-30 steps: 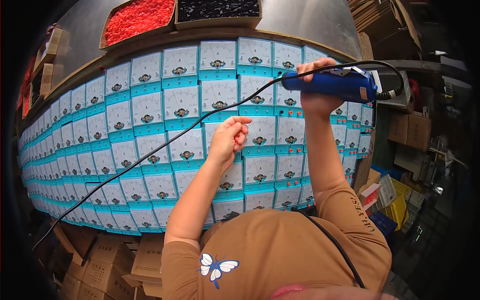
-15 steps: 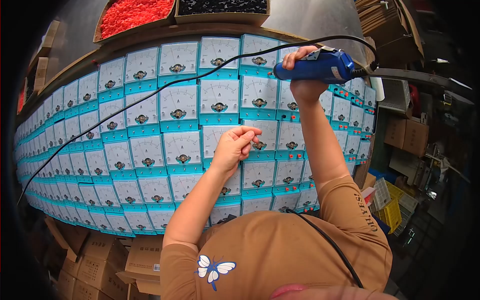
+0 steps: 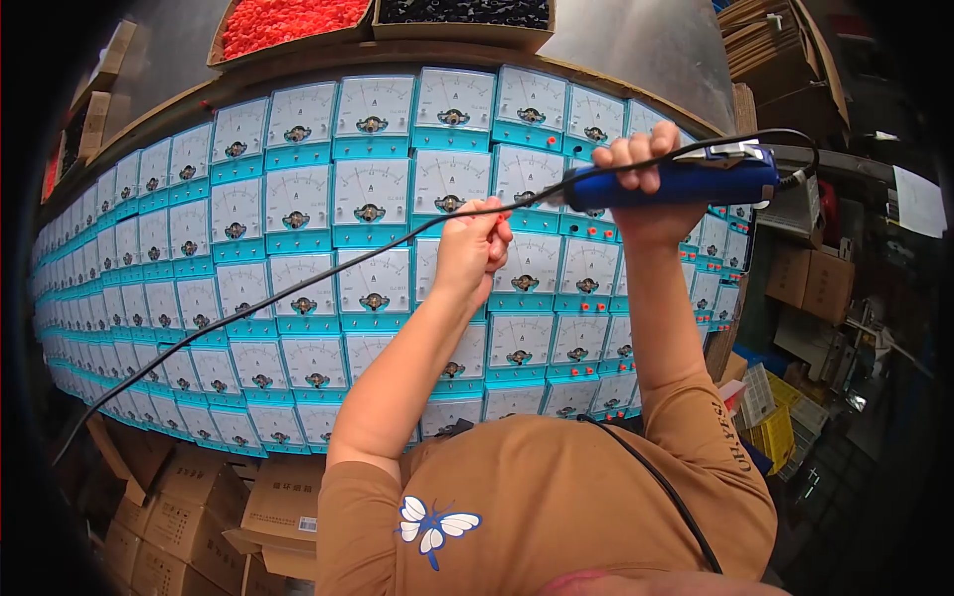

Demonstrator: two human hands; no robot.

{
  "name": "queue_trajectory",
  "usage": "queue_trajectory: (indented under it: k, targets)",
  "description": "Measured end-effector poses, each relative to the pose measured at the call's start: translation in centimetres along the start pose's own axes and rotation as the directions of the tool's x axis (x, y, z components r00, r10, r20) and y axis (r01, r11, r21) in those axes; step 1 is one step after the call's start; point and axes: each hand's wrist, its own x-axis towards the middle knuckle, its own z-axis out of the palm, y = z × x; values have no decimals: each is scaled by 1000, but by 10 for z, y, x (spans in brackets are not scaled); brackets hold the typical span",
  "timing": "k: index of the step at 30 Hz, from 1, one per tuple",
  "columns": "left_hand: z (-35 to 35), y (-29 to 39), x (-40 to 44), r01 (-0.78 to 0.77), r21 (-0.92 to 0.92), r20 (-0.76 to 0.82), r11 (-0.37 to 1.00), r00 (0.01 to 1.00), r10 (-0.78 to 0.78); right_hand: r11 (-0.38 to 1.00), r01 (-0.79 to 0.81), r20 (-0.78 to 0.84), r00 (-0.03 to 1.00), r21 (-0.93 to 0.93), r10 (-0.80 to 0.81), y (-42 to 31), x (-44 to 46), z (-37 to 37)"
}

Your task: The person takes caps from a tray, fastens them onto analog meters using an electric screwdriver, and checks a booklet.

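Observation:
My right hand is wrapped around a blue electric screwdriver, held level with its tip pointing left over the meters. Closed in a pinch, my left hand has a small red terminal cap at its fingertips, just left of the screwdriver's tip. Beneath both hands lie rows of white-faced ammeters with teal bases. One ammeter above my hands carries a red cap on its base. Ammeters to the right have red and black caps; many to the left show bare terminals.
A black cable runs across the meters and loops to the screwdriver's back end. Boxes of red caps and black parts stand beyond the meters. Cartons are stacked at lower left. Yellow crates sit at right.
The screwdriver has moved right and down, away from the upper ammeter, where a red cap now shows. My left hand has risen towards its tip. The view has shifted slightly.

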Motion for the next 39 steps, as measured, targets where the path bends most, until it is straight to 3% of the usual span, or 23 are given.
queue_trajectory:
  k: [2,6,9,12,17,20,24,28,35,38,39]
  targets:
    - [10,1,0,-36,32,58,999,998,34,1000,-17,-51,999,-13,16,14,-14,7]
    - [11,6,-3,32,108,72,994,997,-40,996,31,-206,978,87,-12,17,-18,5]
    - [6,7,2,-4,68,7,998,1000,3,959,163,-220,952,-230,-215,17,-1,-5]
    - [-5,9,2,11,88,-5,996,1000,-10,844,284,-92,928,-456,-362,17,24,-30]
    - [-14,5,-5,26,143,79,989,996,-38,851,232,-191,915,-471,-356,39,40,-36]
    - [-16,6,-6,12,135,90,991,996,-24,833,201,-77,957,-515,-279,43,42,-53]
    - [-17,2,-2,12,154,78,988,997,-25,812,86,-149,967,-577,-209,57,36,-48]
    - [-11,5,-6,27,171,35,985,999,-34,749,141,-130,948,-648,-292,55,40,-42]
    - [-25,1,-4,69,48,77,996,994,-73,847,220,-132,938,-484,-320,40,45,-37]
    - [-24,-1,-4,71,45,84,996,994,-75,836,203,-155,934,-510,-322,46,43,-46]
    - [-24,-1,-5,71,46,86,996,994,-74,841,211,-97,950,-498,-295,47,43,-53]
